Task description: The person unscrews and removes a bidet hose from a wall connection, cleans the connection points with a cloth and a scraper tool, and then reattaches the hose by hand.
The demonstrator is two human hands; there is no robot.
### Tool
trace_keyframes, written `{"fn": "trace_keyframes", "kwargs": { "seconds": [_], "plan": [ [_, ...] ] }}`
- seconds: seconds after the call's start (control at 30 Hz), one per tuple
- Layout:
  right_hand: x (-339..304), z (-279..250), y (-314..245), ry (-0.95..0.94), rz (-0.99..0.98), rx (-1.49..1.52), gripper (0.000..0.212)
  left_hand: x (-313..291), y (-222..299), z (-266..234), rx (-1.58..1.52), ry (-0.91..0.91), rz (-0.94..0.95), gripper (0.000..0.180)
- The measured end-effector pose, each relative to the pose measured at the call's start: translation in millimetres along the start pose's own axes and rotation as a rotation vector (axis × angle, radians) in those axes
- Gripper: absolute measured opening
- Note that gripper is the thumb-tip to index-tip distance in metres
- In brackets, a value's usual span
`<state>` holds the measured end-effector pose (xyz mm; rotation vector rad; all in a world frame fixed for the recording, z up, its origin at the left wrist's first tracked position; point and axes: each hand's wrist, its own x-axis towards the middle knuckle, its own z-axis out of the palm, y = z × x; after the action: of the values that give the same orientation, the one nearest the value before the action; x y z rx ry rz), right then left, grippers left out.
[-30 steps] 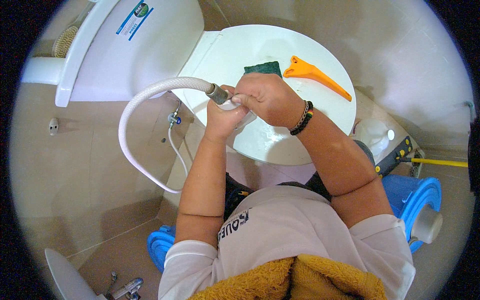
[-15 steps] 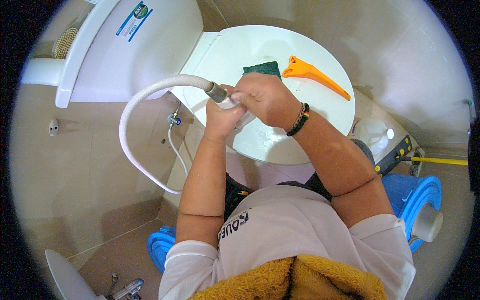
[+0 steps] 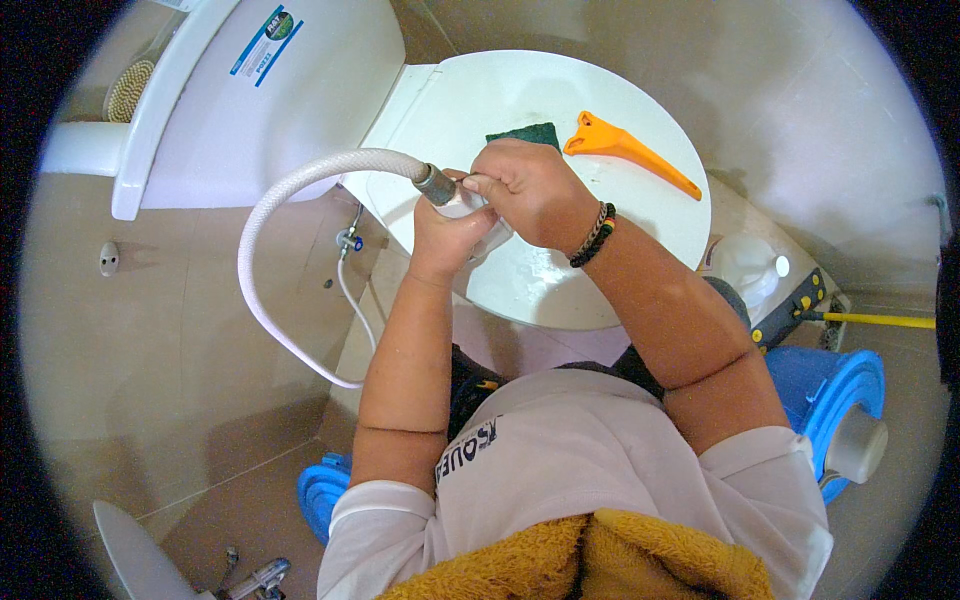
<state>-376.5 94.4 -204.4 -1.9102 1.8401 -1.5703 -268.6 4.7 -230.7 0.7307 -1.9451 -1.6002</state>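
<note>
- I find the toilet lid (image 3: 640,250) closed, apparently as bench
- White hose (image 3: 246,245) arches left, metal collar (image 3: 435,186) beside the hands
- Left hand (image 3: 448,235) wraps white fitting (image 3: 463,204) over the lid, seemingly steadying it
- Right hand (image 3: 527,196) bunched against it; what it grips, I cannot tell

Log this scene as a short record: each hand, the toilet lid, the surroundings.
Left hand: closed around a white handpiece at the metal collar of a white braided hose
Right hand: curled, thumb and fingers at the handpiece; exact grip hidden
Toilet lid: down, with a green scouring pad and orange plastic tool on it
Right of lid: white plastic jug
</note>
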Motion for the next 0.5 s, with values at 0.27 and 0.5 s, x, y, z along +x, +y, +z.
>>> {"fn": "trace_keyframes", "kwargs": {
  "seconds": [0.27,0.5],
  "plan": [
    [-6.1,3.0,-13.3,0.102,-0.074,-0.049,0.013,-2.8,-4.0,-2.9,0.073,-0.010,0.014,0.029],
    [-8.6,9.5,-16.4,0.131,-0.135,-0.011,0.010,-1.5,2.5,0.1,-0.003,0.082,-0.006,0.028]
  ]
}}
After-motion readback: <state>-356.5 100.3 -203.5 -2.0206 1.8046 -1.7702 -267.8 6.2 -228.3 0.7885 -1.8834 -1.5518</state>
